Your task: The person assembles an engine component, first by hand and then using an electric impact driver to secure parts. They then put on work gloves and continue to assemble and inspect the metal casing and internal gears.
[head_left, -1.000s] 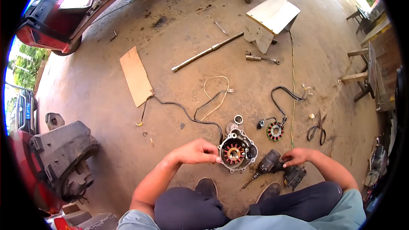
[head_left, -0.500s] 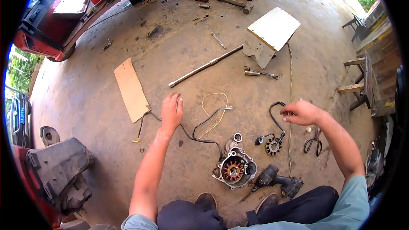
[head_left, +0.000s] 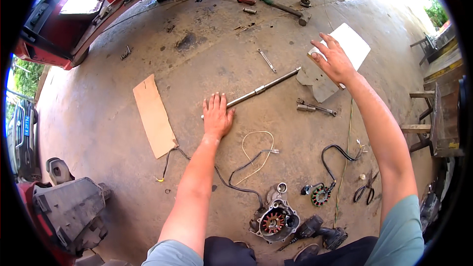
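My left hand (head_left: 217,116) lies over the near-left end of a long metal bar (head_left: 261,89), palm down, its fingers stretched out. Whether it presses on the bar or the floor I cannot tell. Further forward, my right hand (head_left: 333,60) is at the left edge of a white board (head_left: 355,44), fingers apart; contact with the board is unclear. A grey flat sheet (head_left: 319,83) sticks out from beneath the board. Closer to me are an engine cover with a stator inside (head_left: 274,222) and a loose stator (head_left: 320,196) with a black cable.
A cordless drill (head_left: 320,231) rests by my feet, with scissors (head_left: 365,191) to the right. Cardboard (head_left: 153,118) lies left, a ratchet wrench (head_left: 315,107) below the sheet, a small spanner (head_left: 267,60) beyond the bar. A hammer (head_left: 290,11) and screwdriver (head_left: 241,0) lie further off, near a red vehicle (head_left: 49,39).
My left hand has moved forward and right onto the bar's end. My right hand has left the stator's cable area and reached forward to the white board, its fingers spreading. The view has shifted.
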A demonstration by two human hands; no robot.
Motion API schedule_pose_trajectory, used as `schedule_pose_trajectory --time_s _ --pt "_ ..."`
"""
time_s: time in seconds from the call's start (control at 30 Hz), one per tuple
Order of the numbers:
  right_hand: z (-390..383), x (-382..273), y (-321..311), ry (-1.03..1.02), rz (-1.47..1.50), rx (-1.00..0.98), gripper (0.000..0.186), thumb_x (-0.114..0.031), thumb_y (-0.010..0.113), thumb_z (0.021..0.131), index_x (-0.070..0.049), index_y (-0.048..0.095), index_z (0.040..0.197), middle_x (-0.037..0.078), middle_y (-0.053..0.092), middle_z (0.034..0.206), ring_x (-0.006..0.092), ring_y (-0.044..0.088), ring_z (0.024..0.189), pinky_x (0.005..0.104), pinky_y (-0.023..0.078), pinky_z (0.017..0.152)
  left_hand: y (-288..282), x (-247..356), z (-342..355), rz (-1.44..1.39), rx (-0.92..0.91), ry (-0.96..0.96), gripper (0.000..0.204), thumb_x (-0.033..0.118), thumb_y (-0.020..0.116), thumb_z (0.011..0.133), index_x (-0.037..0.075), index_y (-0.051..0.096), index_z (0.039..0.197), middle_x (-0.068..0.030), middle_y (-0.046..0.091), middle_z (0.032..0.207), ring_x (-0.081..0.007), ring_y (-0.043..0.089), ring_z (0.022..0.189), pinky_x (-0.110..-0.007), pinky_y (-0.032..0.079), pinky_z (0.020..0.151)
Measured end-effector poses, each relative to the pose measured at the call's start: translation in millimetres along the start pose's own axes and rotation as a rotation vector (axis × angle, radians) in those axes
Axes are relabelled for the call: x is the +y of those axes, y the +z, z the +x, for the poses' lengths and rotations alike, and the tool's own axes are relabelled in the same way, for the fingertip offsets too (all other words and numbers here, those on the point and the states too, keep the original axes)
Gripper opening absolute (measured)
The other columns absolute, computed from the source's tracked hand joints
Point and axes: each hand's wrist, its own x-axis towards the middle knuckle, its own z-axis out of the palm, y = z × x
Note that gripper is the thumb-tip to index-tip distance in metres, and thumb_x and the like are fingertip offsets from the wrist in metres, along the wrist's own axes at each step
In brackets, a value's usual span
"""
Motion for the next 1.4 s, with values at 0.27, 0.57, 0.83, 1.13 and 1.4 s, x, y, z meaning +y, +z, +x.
schedule_pose_trajectory --time_s 0.27,0.57,0.83,1.13,1.4 --pt "35.3 20.0 43.9 0.159 -0.025 -0.006 0.057 -0.051 0.048 0.109 -0.010 0.065 0.143 0.021 0.050 0.158 0.0376 0.034 0.155 0.0555 0.020 0.129 -0.4 3.8 5.9 -0.011 -0.047 0.017 0.065 0.039 0.063 0.098 0.001 0.051 0.150 -0.0221 0.051 0.154 -0.0404 0.045 0.145 -0.056 0.029 0.122" --pt "38.9 18.9 34.0 0.172 0.091 0.056 0.053 -0.048 0.051 0.106 -0.006 0.070 0.133 0.018 0.055 0.154 0.0329 0.037 0.153 0.0542 0.017 0.130 -61.0 20.0 51.7 0.131 -0.609 -0.112 0.078 0.048 0.064 0.099 0.002 0.040 0.158 -0.0228 0.038 0.165 -0.0408 0.040 0.151 -0.059 0.033 0.122" --pt "58.3 31.3 9.9 0.241 0.184 -0.038 0.043 -0.042 0.057 0.103 -0.005 0.074 0.119 0.013 0.059 0.147 0.0305 0.038 0.150 0.0555 0.016 0.131 -245.7 71.4 202.5 -0.024 -0.730 0.007 0.056 0.032 0.064 0.102 0.004 0.050 0.148 -0.0245 0.052 0.150 -0.0444 0.055 0.131 -0.051 0.049 0.108" --pt "61.9 34.3 13.7 0.304 0.284 -0.047 0.037 -0.036 0.066 0.094 -0.005 0.072 0.113 0.013 0.061 0.137 0.0321 0.046 0.143 0.0593 0.022 0.128 -29.0 37.0 577.2 0.229 -0.706 0.498 0.038 0.012 0.066 0.092 0.006 0.058 0.128 -0.0203 0.065 0.120 -0.0430 0.066 0.111 -0.052 0.056 0.092" --pt "62.0 44.6 14.0 0.300 0.353 -0.230 0.055 -0.039 0.070 0.085 -0.007 0.069 0.129 0.013 0.058 0.148 0.0329 0.045 0.148 0.0613 0.021 0.128 198.2 78.3 738.0 0.222 -0.641 0.827 0.034 0.003 0.054 0.097 0.010 0.058 0.130 -0.0203 0.066 0.125 -0.0434 0.070 0.107 -0.052 0.059 0.088"
